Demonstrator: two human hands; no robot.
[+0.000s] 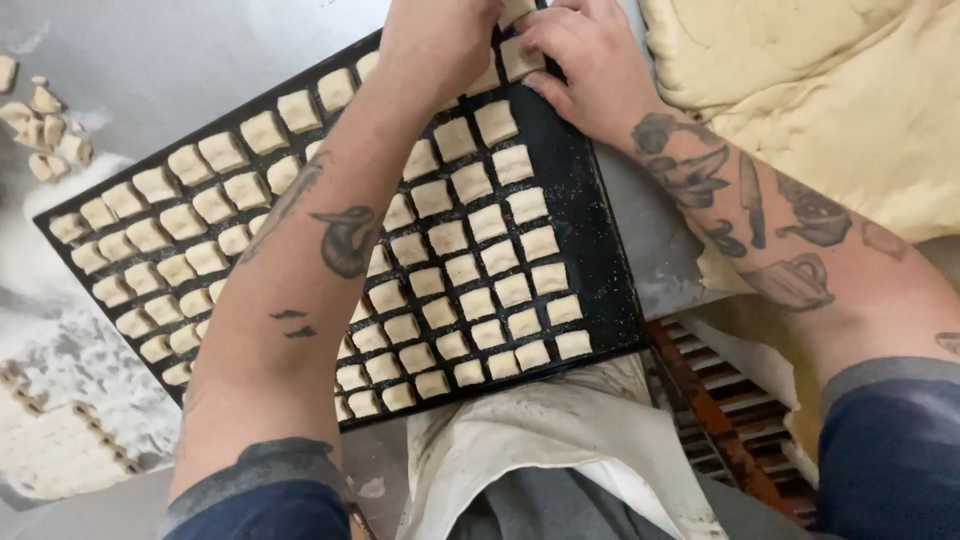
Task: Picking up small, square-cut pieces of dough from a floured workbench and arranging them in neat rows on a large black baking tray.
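Dough squares (470, 270) lie in rows across the black tray (600, 270), and at its far edge my left hand (435, 40) and right hand (585, 65) pinch small pieces there.

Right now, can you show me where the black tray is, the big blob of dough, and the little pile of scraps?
black tray (600, 255), head view, bare right edge strip.
big dough sheet (850, 90), head view, middle of its surface.
pile of dough scraps (45, 130), head view, middle of the pile.
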